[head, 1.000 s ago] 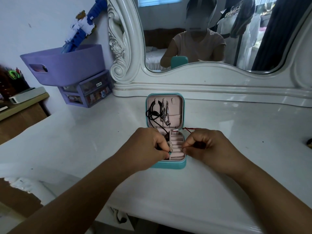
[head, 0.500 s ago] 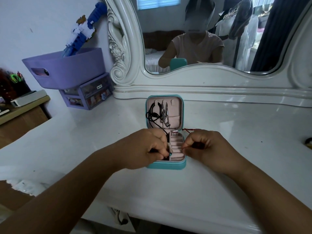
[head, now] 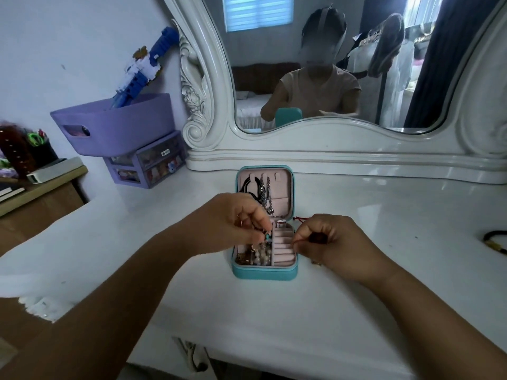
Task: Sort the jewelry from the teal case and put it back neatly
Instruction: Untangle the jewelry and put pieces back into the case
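Lifted since a moment ago, the left hand pinches a small teal piece over the open teal case. Beside it, the right hand grips a red cord on the glossy white worktop; beyond them, a mirror.

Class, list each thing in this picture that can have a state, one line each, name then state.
teal case: open, lid upright.
lid chains: hanging from lid hooks.
ring rolls: bare.
bead bracelet: lying in left compartment.
left hand: pinching a small piece above the case.
right hand: pinching a red cord.
purple drawers: closed.
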Motion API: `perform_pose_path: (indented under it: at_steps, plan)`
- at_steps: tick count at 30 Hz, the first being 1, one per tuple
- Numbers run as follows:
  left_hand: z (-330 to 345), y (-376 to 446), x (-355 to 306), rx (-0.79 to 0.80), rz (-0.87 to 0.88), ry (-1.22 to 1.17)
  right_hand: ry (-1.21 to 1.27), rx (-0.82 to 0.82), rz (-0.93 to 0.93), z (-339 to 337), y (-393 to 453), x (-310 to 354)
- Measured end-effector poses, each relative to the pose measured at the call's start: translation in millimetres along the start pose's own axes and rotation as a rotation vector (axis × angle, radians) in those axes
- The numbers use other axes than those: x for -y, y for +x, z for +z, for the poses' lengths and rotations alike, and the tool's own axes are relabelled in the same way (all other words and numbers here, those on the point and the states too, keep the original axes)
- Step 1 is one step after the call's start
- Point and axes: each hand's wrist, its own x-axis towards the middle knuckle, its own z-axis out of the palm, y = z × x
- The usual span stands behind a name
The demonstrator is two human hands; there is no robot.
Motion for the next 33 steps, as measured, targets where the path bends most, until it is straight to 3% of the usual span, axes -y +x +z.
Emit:
perform_pose_path:
  at_steps: [5,8,12,19,25,28,33]
  plan:
    - [21,11,-11,-0.253,0.030,0.156,0.035,-0.066,0.024,-19,-3,13]
    - [44,20,-23,-0.315,0.125,0.150,0.003,-0.077,0.051,-38,-12,13]
    - [82,40,-48,-0.274,0.303,0.118,-0.053,-0.114,0.086,-62,-34,1]
    - [151,75,-85,-0.114,0.339,0.140,-0.171,-0.277,0.250,-119,-83,-46]
    - [169,88,-74,-0.123,0.305,0.171,-0.345,-0.523,0.444,-183,-122,-87]
    - [167,88,-65,-0.162,0.292,0.157,-0.524,-0.464,0.594,-195,-117,-105]
    - [167,83,-62,-0.179,0.312,0.139,-0.719,-0.409,0.616,-192,-100,-115]
